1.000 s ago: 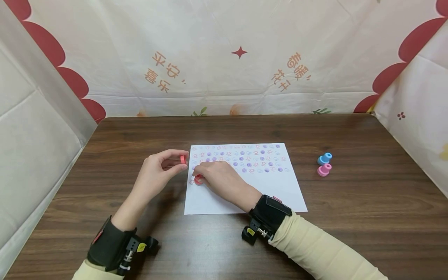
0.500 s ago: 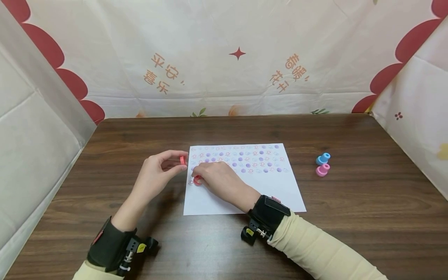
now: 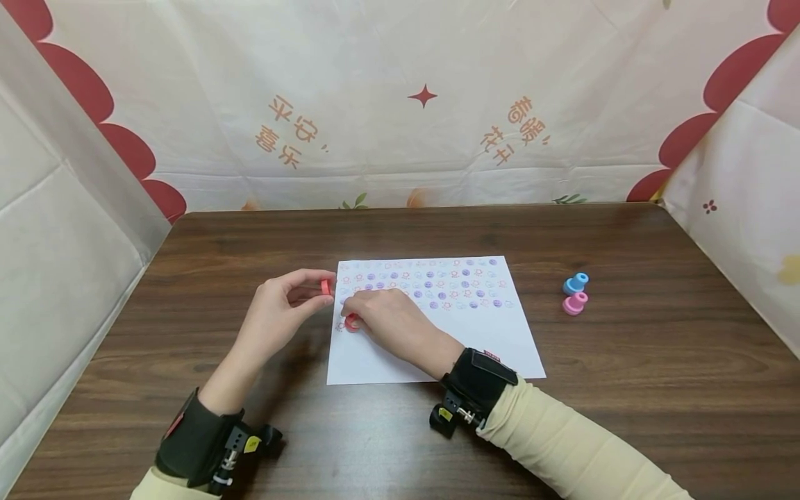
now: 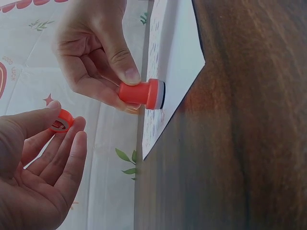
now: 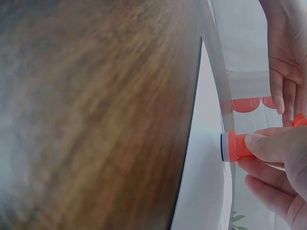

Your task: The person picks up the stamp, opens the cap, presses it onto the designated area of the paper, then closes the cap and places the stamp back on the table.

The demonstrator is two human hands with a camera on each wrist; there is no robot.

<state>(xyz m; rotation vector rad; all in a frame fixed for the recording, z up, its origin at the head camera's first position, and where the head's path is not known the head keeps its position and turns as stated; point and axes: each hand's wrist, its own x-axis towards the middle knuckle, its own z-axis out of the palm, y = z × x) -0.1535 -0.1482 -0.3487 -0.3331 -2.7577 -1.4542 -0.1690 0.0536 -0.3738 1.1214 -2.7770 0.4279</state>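
My right hand (image 3: 396,321) pinches a red stamp (image 4: 144,94) by its handle, thumb on one side and fingers on the other. The stamp's face is down at the left part of a white sheet of paper (image 3: 450,344), beside a small printed mark. In the right wrist view the stamp (image 5: 233,146) stands upright to the sheet. Left of the paper, my left hand (image 3: 289,300) holds a red stamp cap (image 4: 63,120) between thumb and fingertips, its hollow side showing. Rows of small red, blue and purple prints (image 3: 431,284) fill the sheet's upper part.
A blue stamp (image 3: 576,283) and a pink stamp (image 3: 575,303) stand close together on the brown wooden table (image 3: 656,333), right of the paper. A white printed cloth (image 3: 375,139) hangs behind the table and along its sides.
Both hands keep their places and their grips on the stamp and the cap. The head view has shifted very slightly.
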